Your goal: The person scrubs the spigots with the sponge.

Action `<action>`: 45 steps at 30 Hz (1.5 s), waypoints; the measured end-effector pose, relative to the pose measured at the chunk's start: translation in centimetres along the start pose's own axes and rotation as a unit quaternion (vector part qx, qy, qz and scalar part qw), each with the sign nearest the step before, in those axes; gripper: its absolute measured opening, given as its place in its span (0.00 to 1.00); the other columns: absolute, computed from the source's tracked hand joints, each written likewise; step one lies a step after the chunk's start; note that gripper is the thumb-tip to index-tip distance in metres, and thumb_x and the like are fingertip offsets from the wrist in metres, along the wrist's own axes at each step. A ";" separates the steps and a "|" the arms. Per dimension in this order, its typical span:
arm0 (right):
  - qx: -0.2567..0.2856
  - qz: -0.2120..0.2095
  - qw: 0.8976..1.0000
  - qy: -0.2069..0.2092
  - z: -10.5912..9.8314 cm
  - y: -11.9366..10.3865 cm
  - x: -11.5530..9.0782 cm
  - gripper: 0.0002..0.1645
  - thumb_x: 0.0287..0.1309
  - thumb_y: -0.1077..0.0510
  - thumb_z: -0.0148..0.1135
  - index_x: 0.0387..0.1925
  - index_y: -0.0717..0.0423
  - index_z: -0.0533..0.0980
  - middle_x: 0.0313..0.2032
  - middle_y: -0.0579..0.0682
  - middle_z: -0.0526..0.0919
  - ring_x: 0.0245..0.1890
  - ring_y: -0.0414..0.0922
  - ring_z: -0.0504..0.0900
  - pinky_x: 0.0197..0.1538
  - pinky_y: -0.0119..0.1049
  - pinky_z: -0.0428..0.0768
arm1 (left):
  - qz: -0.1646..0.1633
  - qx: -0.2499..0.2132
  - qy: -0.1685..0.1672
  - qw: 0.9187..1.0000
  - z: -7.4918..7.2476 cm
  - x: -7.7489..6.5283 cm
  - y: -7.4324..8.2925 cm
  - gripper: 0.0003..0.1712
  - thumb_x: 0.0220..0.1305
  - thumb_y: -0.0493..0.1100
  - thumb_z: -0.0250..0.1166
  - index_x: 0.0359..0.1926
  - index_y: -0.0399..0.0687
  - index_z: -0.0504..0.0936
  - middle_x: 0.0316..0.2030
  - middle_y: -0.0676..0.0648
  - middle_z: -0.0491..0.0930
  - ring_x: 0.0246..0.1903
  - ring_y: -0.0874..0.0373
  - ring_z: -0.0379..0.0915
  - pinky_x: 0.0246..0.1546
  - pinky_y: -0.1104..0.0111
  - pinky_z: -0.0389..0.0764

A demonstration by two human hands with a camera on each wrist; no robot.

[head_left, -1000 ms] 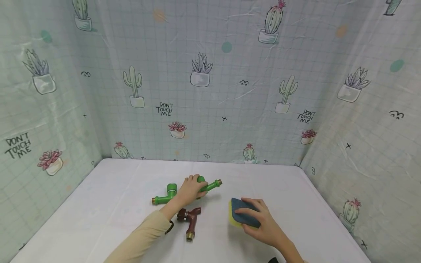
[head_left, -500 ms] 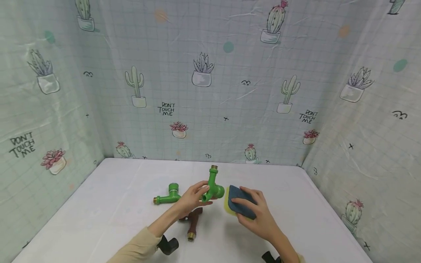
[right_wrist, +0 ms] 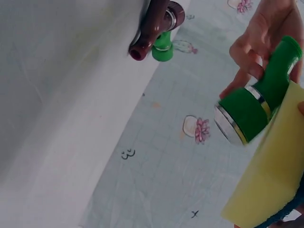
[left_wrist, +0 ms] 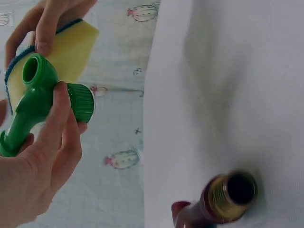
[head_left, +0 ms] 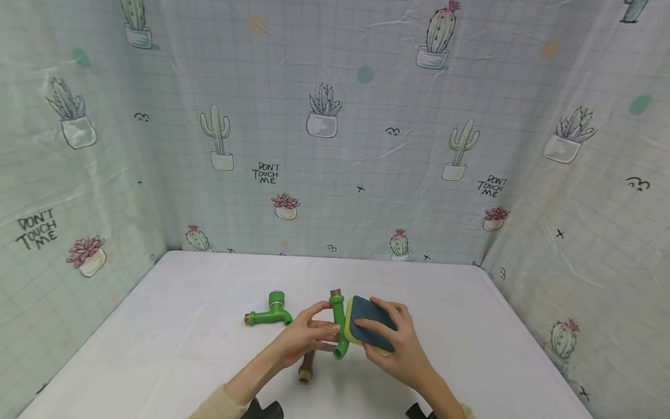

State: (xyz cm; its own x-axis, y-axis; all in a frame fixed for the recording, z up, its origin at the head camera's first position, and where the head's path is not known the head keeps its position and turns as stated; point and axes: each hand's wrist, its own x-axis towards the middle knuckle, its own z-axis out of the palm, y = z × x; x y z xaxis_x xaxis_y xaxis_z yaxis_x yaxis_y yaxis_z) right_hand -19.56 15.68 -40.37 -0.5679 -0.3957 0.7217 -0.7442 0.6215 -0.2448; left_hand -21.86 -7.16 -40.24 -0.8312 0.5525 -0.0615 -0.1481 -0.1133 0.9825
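My left hand (head_left: 309,336) grips a green plastic faucet (head_left: 339,326) above the table, its brass threaded end pointing up and its spout down in the head view. The round green knob (left_wrist: 81,102) shows beyond my fingers in the left wrist view. On the right, my right hand (head_left: 395,340) holds a sponge (head_left: 373,321) with a blue scouring side and a yellow foam side. The yellow foam (right_wrist: 270,161) lies against the faucet's body. Below my left hand, a brown faucet (head_left: 306,368) with a brass threaded end rests on the table, partly hidden by that hand.
A second green faucet (head_left: 269,314) lies on the white table (head_left: 209,291) left of my hands. A curtain (head_left: 335,157) printed with cacti encloses the table at the back and both sides. Black wrist-worn devices (head_left: 264,410) show at the lower edge.
My left hand has lifted the green faucet from the table, brought it toward me and turned it upright. My right hand has moved left with the sponge, which now meets the faucet.
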 end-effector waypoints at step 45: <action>0.013 -0.037 0.999 0.022 1.4 -2.0 0.6 0.28 0.34 0.59 0.70 0.43 0.34 0.76 0.56 0.53 0.67 0.49 0.46 0.59 0.41 0.46 0.73 | 0.047 -0.099 0.059 0.992 2.2 -2.6 0.1 0.03 0.63 0.48 0.52 0.36 0.58 0.67 0.40 0.52 0.80 0.42 0.54 0.78 0.45 0.50 0.77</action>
State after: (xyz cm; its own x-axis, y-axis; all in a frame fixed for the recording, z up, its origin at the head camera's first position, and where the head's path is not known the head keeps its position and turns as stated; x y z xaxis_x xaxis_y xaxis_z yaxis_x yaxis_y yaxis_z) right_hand -18.89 13.26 -40.34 -0.4950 -0.4103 0.7659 -0.7928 0.5740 -0.2049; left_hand -18.59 -6.80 -39.61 -0.9018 0.4321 -0.0027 -0.1591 -0.3261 0.9318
